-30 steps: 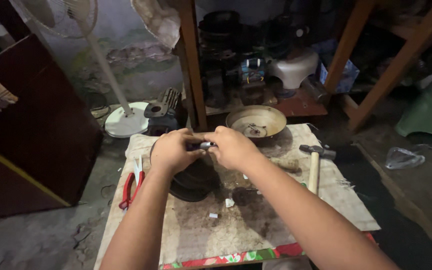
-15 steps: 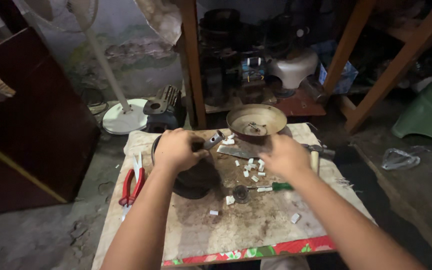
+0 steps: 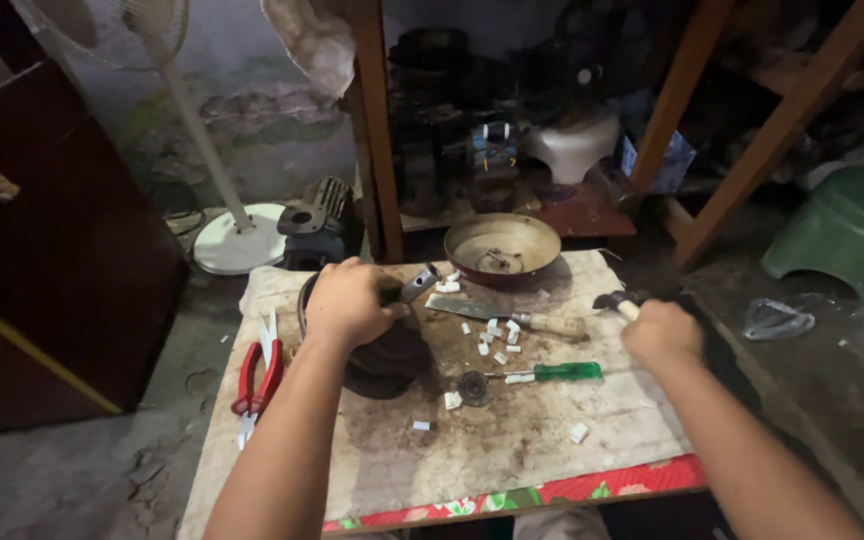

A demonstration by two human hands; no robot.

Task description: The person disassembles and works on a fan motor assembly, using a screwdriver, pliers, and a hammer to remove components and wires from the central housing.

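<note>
Left hand (image 3: 350, 300) is gripping a small metal punch (image 3: 414, 284) on top of the dark round motor part (image 3: 382, 355) at the table's left. Right hand (image 3: 660, 330) is wrapped around the hammer (image 3: 620, 302) handle near the right edge, with a green-handled screwdriver (image 3: 544, 373) lying between them.

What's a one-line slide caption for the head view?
Left hand holds a metal tool over a dark round part; right hand grips a hammer.

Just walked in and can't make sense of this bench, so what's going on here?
A person is working at a stained low table. The left hand presses a short metal tool onto a dark round motor part. The right hand grips a hammer at the table's right edge. A knife, green screwdriver, red pliers and small white bits lie around.
</note>
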